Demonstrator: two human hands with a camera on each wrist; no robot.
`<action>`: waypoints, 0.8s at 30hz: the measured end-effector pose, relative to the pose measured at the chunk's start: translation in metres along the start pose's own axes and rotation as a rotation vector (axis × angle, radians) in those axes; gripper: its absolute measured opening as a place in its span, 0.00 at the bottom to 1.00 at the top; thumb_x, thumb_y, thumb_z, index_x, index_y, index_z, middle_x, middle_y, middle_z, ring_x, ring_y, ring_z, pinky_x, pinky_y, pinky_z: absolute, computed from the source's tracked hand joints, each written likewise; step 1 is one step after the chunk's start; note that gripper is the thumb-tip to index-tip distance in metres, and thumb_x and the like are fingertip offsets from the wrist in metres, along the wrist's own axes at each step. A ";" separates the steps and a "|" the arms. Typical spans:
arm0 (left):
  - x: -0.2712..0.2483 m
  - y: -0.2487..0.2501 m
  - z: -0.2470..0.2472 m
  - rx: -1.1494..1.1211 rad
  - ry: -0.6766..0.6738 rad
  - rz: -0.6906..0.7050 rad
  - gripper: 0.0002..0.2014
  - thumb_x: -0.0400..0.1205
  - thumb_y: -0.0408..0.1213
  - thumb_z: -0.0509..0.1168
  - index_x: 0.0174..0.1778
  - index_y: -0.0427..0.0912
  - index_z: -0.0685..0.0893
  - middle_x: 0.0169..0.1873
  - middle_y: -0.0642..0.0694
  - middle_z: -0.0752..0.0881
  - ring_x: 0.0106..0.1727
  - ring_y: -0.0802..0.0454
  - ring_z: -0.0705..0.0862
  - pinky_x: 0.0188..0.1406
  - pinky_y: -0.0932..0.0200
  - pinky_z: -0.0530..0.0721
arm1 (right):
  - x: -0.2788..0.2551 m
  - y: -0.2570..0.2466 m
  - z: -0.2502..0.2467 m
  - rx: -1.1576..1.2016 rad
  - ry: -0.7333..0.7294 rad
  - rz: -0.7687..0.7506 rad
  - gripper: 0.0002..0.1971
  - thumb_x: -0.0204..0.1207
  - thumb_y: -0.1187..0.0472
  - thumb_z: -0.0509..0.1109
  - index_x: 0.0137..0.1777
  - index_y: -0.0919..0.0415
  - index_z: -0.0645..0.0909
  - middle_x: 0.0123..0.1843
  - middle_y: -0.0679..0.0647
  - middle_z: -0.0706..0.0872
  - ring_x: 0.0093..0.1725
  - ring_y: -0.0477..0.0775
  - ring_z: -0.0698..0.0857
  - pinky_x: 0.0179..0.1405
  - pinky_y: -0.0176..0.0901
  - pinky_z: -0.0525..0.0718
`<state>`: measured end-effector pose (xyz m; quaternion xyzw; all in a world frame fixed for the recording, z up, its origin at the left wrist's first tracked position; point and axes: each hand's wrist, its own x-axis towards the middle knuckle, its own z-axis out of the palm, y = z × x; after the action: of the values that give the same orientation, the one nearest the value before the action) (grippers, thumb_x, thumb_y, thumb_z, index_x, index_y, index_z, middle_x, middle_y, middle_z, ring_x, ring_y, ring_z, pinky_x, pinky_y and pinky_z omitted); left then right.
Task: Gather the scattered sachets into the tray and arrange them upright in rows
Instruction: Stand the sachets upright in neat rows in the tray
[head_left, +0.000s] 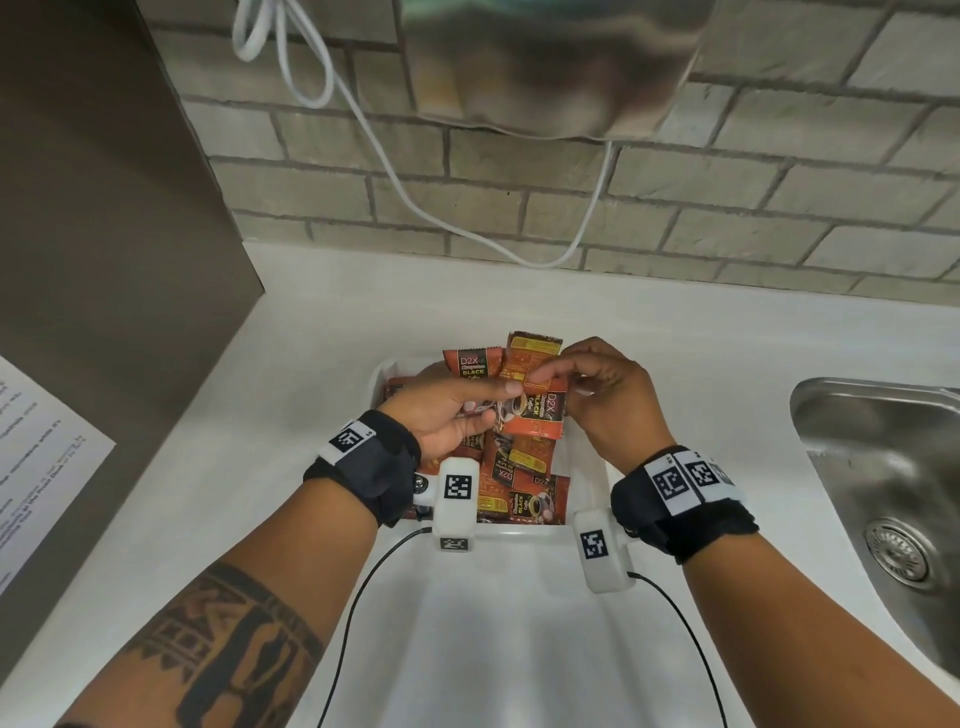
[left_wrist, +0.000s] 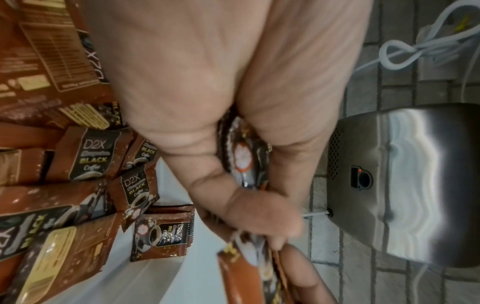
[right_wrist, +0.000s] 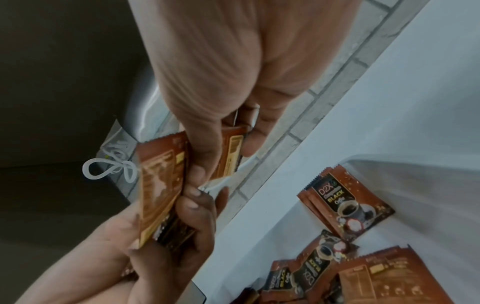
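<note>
Starting at the lower frame of the head view: two forearms with black wrist straps and white camera blocks, cables trailing toward the bottom edge.

Tray (head_left: 589, 486): white, centre frame, on the white counter (head_left: 291, 374). Holds loose sachets (head_left: 522, 467), most lying flat and overlapping at odd angles; a few at the far end lean partly upright. No rows formed yet. No sachet is visible on the counter outside it, so gathering looks done and arranging remains.

Left hand (head_left: 447, 410): above the tray, fingers curled round a small stack (right_wrist: 166, 232) of sachets, thumb on top. Judged a collecting grip, keeping edges aligned so the bundle can be stood together.

Right hand (head_left: 602, 395): just beside the left, thumb and fingers pinching one sachet (head_left: 532, 371) by its lower part, held upright against the stack. Probably being added or squared; thin foil slips easily, hence the pinch.

Sink (head_left: 883, 499): steel, right edge of frame, well apart from the tray.

Paper (head_left: 36, 457): printed sheet, left edge.

Wall (head_left: 727, 208): brick, upper frame, with a steel dispenser (head_left: 545, 67) and a hanging white cord (head_left: 363, 119).
</note>
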<state>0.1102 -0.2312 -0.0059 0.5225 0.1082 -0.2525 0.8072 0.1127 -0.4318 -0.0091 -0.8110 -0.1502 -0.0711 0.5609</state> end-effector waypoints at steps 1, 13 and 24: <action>-0.001 0.001 0.001 0.019 -0.004 0.012 0.10 0.79 0.25 0.72 0.57 0.35 0.88 0.45 0.42 0.91 0.30 0.59 0.87 0.22 0.71 0.80 | -0.001 0.002 0.002 0.014 0.004 -0.002 0.22 0.69 0.80 0.77 0.43 0.47 0.91 0.45 0.46 0.83 0.45 0.42 0.84 0.48 0.36 0.85; 0.000 0.000 -0.007 0.140 0.062 0.008 0.07 0.79 0.26 0.74 0.51 0.39 0.89 0.49 0.40 0.90 0.39 0.53 0.86 0.25 0.69 0.79 | 0.000 0.003 0.007 0.383 -0.101 0.242 0.13 0.73 0.75 0.66 0.50 0.60 0.86 0.51 0.61 0.90 0.53 0.60 0.89 0.52 0.58 0.88; -0.003 -0.008 -0.008 0.225 -0.059 0.119 0.20 0.77 0.27 0.76 0.66 0.35 0.86 0.62 0.36 0.90 0.63 0.37 0.88 0.55 0.51 0.81 | 0.007 -0.002 0.020 0.320 0.039 0.382 0.16 0.75 0.61 0.78 0.62 0.61 0.82 0.50 0.65 0.89 0.52 0.66 0.91 0.55 0.65 0.89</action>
<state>0.1037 -0.2259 -0.0144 0.6077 0.0244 -0.2301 0.7597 0.1177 -0.4116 -0.0128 -0.7240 0.0073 0.0452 0.6883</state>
